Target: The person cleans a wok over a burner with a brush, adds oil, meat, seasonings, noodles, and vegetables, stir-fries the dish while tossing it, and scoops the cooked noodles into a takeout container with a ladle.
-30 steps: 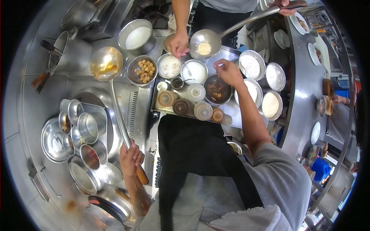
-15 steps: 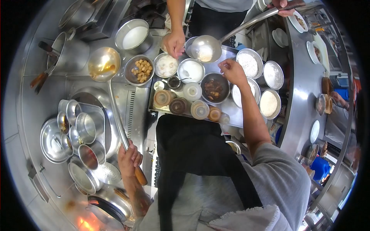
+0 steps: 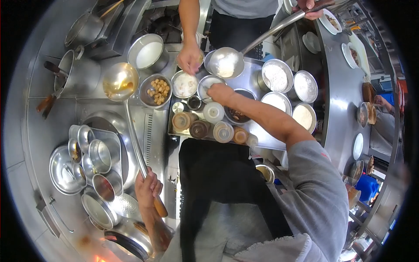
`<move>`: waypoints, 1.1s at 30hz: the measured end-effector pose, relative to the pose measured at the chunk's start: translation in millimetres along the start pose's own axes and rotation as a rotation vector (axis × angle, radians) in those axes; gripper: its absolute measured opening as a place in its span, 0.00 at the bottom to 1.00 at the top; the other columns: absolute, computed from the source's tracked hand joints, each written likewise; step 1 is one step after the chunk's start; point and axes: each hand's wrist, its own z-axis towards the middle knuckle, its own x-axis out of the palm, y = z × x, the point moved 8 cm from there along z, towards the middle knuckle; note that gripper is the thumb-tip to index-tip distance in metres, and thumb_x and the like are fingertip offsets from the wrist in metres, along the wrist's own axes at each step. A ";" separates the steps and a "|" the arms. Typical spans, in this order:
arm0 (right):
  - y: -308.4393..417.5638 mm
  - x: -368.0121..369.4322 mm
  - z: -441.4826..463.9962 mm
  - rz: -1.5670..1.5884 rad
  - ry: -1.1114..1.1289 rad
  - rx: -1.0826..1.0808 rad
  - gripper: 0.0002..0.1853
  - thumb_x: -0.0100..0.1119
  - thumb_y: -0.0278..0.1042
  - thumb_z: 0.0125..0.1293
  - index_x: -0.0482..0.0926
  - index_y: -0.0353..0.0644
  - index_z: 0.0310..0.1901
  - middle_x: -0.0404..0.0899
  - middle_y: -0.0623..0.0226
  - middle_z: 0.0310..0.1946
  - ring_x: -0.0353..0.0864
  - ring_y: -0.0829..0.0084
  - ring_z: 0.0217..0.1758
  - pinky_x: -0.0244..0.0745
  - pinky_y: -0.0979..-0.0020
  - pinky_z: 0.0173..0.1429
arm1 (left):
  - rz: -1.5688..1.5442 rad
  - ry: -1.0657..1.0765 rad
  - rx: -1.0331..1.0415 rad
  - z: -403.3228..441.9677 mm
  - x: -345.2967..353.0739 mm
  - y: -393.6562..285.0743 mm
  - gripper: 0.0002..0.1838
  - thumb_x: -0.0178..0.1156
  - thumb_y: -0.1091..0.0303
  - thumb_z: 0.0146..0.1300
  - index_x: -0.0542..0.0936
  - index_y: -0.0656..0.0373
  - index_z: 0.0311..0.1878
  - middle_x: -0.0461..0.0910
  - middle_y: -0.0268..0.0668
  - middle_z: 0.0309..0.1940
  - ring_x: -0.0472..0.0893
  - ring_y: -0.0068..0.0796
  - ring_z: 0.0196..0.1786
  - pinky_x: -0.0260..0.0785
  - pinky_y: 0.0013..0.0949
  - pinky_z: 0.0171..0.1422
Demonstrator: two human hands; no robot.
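Observation:
My left hand [image 3: 149, 188] is closed around the wood-ended handle of a long ladle [image 3: 121, 82]. Its wide bowl holds a little amber liquid and rests beyond the stove edge. My right hand [image 3: 220, 93] reaches over a metal bowl of white contents [image 3: 210, 81], fingers pinched at its near rim. What they pinch is hidden; a spoon stood in this bowl earlier. Under my right wrist, a bowl of dark brown pieces [image 3: 238, 115] is partly covered. A white-lidded bottle [image 3: 214, 112] and a small dark jar [image 3: 194, 103] stand close to my fingers.
Opposite, a co-worker's hand [image 3: 190, 57] hangs over a bowl of white pieces [image 3: 184, 84]; their other hand holds a ladle of white powder [image 3: 227, 63]. Bowls of powder [image 3: 276, 77] stand right. Nested pots [image 3: 100, 156] lie left, and flame [image 3: 99, 258] shows at lower left.
My right hand has moved left from above the tray to the white-filled bowl, fingers lowered to it. My left hand keeps its hold on the ladle. The co-worker's hand has dropped toward the white pieces.

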 end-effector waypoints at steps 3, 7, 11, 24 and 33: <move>1.7 -34.9 -8.6 0.160 -0.078 0.076 0.09 0.58 0.25 0.56 0.86 0.37 0.37 0.84 0.47 0.37 0.86 0.53 0.43 0.80 0.57 0.49 | 0.002 -0.023 -0.002 -3.5 -2.1 -2.4 0.04 0.52 0.68 0.71 0.68 0.56 0.43 0.59 0.25 0.14 0.57 0.17 0.10 0.50 0.23 0.15; -39.2 -119.8 -30.1 0.493 -0.331 0.205 0.09 0.66 0.32 0.57 0.88 0.44 0.40 0.86 0.54 0.39 0.86 0.55 0.43 0.79 0.63 0.52 | -0.036 -0.047 0.002 -4.0 -5.7 1.7 0.04 0.51 0.69 0.71 0.68 0.56 0.43 0.59 0.26 0.15 0.56 0.17 0.10 0.51 0.23 0.15; -140.2 -209.3 -53.8 0.377 -0.668 0.532 0.10 0.67 0.32 0.55 0.88 0.45 0.40 0.85 0.51 0.37 0.86 0.55 0.44 0.79 0.59 0.52 | -0.071 -0.041 0.008 -3.9 -8.8 5.4 0.03 0.50 0.70 0.70 0.67 0.56 0.43 0.60 0.26 0.16 0.57 0.16 0.11 0.51 0.23 0.15; -70.3 -159.1 1.4 0.599 -0.380 0.329 0.16 0.74 0.35 0.51 0.87 0.43 0.43 0.87 0.61 0.33 0.87 0.66 0.39 0.79 0.67 0.47 | -0.037 -0.110 0.009 -0.7 -19.8 -4.1 0.04 0.51 0.70 0.70 0.66 0.57 0.41 0.60 0.26 0.16 0.58 0.16 0.11 0.51 0.22 0.15; 17.1 -138.0 4.1 0.295 -0.096 -0.141 0.10 0.64 0.38 0.59 0.87 0.44 0.39 0.85 0.57 0.33 0.84 0.54 0.38 0.77 0.58 0.46 | -0.012 -0.069 -0.003 6.0 -11.3 -3.4 0.06 0.51 0.67 0.72 0.65 0.56 0.40 0.59 0.25 0.15 0.57 0.16 0.10 0.51 0.21 0.15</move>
